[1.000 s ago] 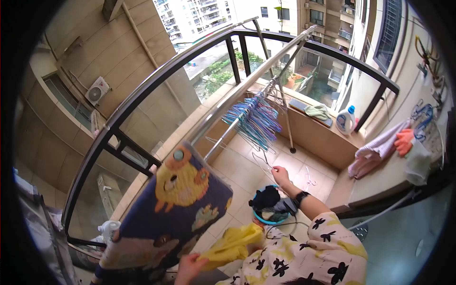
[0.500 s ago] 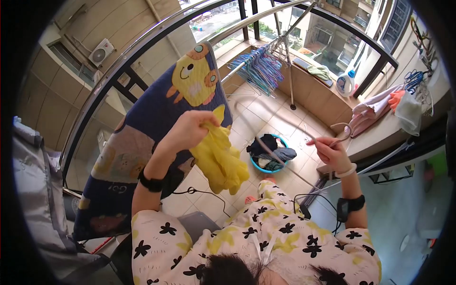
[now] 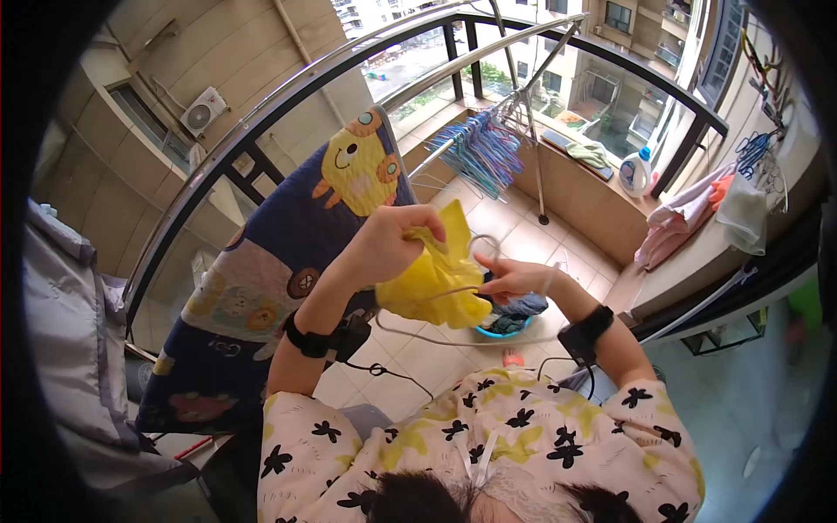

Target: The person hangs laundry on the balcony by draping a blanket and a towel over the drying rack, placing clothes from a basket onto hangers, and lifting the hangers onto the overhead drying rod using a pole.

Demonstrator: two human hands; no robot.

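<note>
A limp yellow garment (image 3: pixel 436 277) hangs bunched from my left hand (image 3: pixel 392 246), whose fingers are closed on its upper part. My right hand (image 3: pixel 521 277) pinches a thin grey clothes hanger (image 3: pixel 436 341) near its hook. One arm of the hanger lies across the yellow cloth, and its long lower bar passes below it. Part of the hanger is covered by the garment, so I cannot tell how far it reaches inside. Beneath my right hand, a blue basin (image 3: pixel 506 333) with dark clothes (image 3: pixel 521 307) stands on the tiled floor, partly hidden.
A dark blue quilt (image 3: pixel 288 213) with cartoon animals drapes over a rack at left. Several hangers (image 3: pixel 479 152) hang from a metal pole ahead. A detergent bottle (image 3: pixel 636 172) stands on the ledge; a pink cloth (image 3: pixel 680 222) hangs at right. A cable (image 3: pixel 397 375) runs near my waist.
My right hand has brought the hanger left and up against the yellow garment. My left hand has shifted right with the garment, and the two hands are now close together.
</note>
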